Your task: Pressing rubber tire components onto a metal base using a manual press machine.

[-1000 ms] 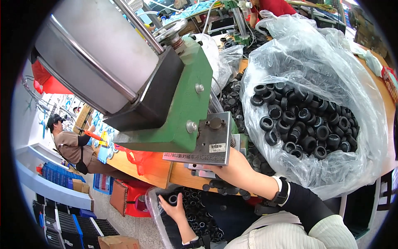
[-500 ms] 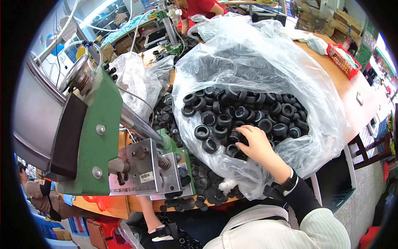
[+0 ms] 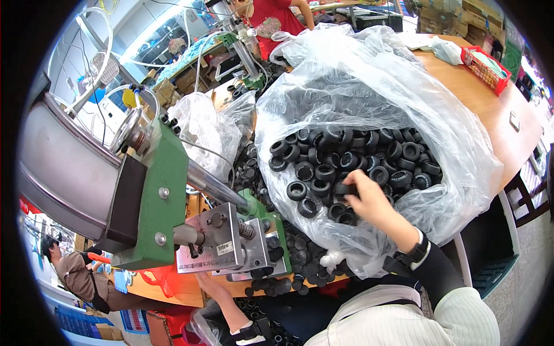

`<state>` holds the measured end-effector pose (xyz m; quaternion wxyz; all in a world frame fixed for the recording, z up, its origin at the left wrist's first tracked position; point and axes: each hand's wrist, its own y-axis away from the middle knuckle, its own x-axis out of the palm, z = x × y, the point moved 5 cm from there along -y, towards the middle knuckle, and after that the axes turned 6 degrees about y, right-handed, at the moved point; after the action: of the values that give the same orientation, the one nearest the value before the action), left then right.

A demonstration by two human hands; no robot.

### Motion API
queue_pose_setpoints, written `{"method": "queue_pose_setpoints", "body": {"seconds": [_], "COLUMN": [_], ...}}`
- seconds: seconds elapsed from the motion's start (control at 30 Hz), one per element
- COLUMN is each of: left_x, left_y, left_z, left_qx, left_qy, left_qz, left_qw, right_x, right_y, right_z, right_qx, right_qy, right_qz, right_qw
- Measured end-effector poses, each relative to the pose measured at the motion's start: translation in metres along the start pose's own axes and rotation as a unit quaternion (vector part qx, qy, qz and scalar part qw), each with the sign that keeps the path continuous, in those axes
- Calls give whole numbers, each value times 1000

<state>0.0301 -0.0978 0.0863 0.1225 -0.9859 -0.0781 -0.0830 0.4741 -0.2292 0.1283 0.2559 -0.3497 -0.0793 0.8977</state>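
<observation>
My right hand is in the mouth of a large clear plastic bag, its thumb and fingers closed on a small black rubber tyre. Many more loose black tyres, some with pale lettering on their sides, lie heaped around it in the bag. At the lower left, my left hand reaches in under the metal die block of a green bench press. The press hides its fingers, so what they hold cannot be seen.
Small black rubber discs lie scattered between press and bag. A red basket stands on the table at the far right. Behind the bag is a person in red; another in brown sits at the left.
My right hand has closed on a tyre and lifted it slightly from the heap. The whole view has shifted, so the press and bag appear further right. My left hand stays by the press.
</observation>
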Motion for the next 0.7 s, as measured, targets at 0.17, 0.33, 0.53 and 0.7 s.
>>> {"method": "queue_pose_setpoints", "body": {"seconds": [0.17,0.33,0.53,0.7], "left_x": [72,106,90,55], "left_y": [34,28,51,83], "left_z": [-70,-75,-79,-75], "left_qx": [221,163,236,183], "left_qy": [-86,-156,-339,-204], "left_qz": [79,-6,33,-68], "left_qw": [968,974,910,959], "right_x": [-21,-6,43,85], "right_y": [13,31,45,27], "right_z": [21,40,123,171], "right_qx": [-1,70,54,-156], "right_qy": [-185,-374,-462,-280], "right_qz": [-27,101,267,213], "right_qw": [982,919,844,923]}}
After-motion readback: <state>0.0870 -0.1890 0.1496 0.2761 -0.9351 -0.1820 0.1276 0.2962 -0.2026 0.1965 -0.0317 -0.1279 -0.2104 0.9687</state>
